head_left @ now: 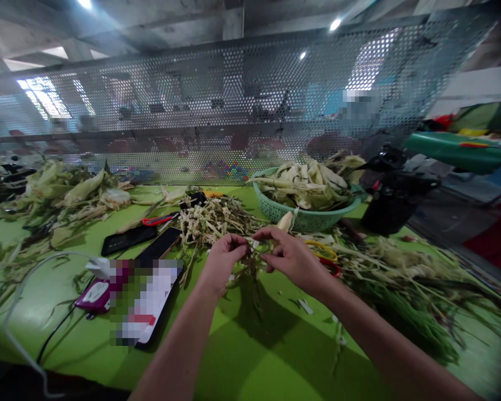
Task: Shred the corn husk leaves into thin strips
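My left hand (pixel 227 260) is above the middle of the green table, thumb and fingers pinched on a thin strip of dried corn husk. My right hand (pixel 294 257) faces it a short way to the right, its fingers curled in around the same small husk piece. Thin husk strands (pixel 255 292) hang below the fingertips; their exact hold is partly hidden. A pale, pointed husk piece (pixel 284 221) stands up behind my right hand's knuckles. Just beyond my left hand lies a pile of knotted husk pieces (pixel 217 220).
A green basket (pixel 304 218) of husks stands behind my hands. Yellow-and-red-handled scissors (pixel 332 259) lie by my right wrist. To the left are a lit phone (pixel 161 295), dark phones (pixel 127 239), a purple packet (pixel 94 296) and a white cable (pixel 14 312). A perforated metal screen (pixel 183 111) runs behind.
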A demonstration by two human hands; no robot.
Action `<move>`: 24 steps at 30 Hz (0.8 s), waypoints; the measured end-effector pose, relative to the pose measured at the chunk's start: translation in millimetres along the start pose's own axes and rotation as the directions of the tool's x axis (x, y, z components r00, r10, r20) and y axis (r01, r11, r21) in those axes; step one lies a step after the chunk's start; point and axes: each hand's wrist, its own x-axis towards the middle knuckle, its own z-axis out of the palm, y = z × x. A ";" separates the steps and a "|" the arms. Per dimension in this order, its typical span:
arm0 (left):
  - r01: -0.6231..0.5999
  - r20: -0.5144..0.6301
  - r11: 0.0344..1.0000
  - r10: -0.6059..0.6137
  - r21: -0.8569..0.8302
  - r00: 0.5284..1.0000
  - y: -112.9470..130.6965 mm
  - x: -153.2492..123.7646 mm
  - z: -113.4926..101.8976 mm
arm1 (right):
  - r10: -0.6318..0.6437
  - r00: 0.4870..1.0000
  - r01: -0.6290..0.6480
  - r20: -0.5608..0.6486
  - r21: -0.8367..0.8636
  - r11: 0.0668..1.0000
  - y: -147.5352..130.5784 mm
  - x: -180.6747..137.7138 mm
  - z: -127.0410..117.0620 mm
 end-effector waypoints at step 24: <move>-0.002 0.033 0.994 -0.001 0.110 0.999 1.2 -2.3 -1.1 | -0.279 0.958 0.263 -0.060 -0.198 0.944 5.7 4.2 -3.1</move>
